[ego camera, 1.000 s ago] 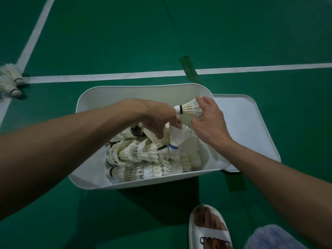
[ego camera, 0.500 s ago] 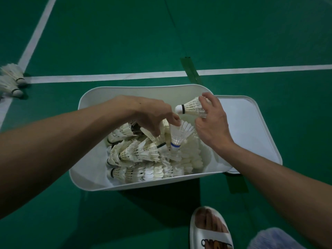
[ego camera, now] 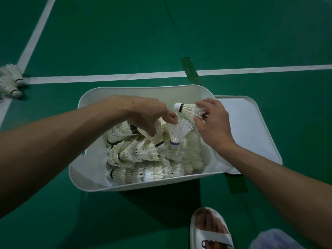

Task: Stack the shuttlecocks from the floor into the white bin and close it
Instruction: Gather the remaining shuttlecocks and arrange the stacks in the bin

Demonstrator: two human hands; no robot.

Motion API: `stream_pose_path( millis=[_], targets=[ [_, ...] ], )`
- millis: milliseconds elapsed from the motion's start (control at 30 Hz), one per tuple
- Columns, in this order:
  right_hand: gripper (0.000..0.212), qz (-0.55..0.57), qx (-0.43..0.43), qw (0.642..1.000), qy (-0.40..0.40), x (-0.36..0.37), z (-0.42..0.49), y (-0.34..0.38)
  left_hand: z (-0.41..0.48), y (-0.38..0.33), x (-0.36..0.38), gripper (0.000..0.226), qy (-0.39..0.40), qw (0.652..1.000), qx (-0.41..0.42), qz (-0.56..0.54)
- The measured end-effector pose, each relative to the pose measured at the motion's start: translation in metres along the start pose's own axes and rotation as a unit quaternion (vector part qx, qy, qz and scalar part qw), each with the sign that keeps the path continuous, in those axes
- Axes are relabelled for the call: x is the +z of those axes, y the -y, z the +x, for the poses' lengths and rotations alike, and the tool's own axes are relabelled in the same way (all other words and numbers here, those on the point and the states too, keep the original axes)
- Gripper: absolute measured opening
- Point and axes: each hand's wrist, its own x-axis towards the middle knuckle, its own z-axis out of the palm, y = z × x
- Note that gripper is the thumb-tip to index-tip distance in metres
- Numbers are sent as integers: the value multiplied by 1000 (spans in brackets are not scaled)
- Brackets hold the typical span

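Stacking is in hand: the right hand (ego camera: 213, 123) pinches a shuttlecock (ego camera: 188, 110) by its feathers over the white bin (ego camera: 93, 169), cork pointing left; the left hand (ego camera: 149, 114) grips a stack (ego camera: 156, 138) inside. Next likely calls for nesting the cork into that stack's open skirt, well aligned.

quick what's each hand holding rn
Left hand: fingers curled round a feather shuttlecock in the white bin.
Right hand: pinches a raised shuttlecock by its feathers.

Above the white bin (ego camera: 93, 105), the right hand (ego camera: 215, 123) pinches a feather shuttlecock (ego camera: 189, 110) by its skirt. The left hand (ego camera: 149, 114) curls round a shuttlecock stack (ego camera: 156, 139) atop the bin's pile (ego camera: 143, 155). The lid (ego camera: 251, 126) lies just right of the bin.
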Motion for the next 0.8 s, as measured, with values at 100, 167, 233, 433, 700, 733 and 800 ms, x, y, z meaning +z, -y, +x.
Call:
stream_pose_path(
  millis=[100,167,233,433,700,733,800],
  targets=[
    [38,35,-2,999,-25,-2,-1,4,-1,0,0,77,-4,1000,1,3],
    [37,55,-10,998,-41,-4,-2,6,-1,-1,1,77,-4,1000,2,6],
    [38,64,-25,996,-50,-6,-2,8,0,-2,3,77,-3,1000,6,5],
    [43,75,-35,995,-60,-5,0,5,-1,-2,2,77,-2,1000,9,11],
    [42,93,13,995,20,2,6,3,-2,-2,1,77,-4,1000,12,23],
    [42,118,34,991,48,5,6,3,-2,-2,2,77,-4,1000,13,18],
    [43,178,88,976,86,13,9,0,0,-2,5,78,-3,1000,16,5]
  ],
)
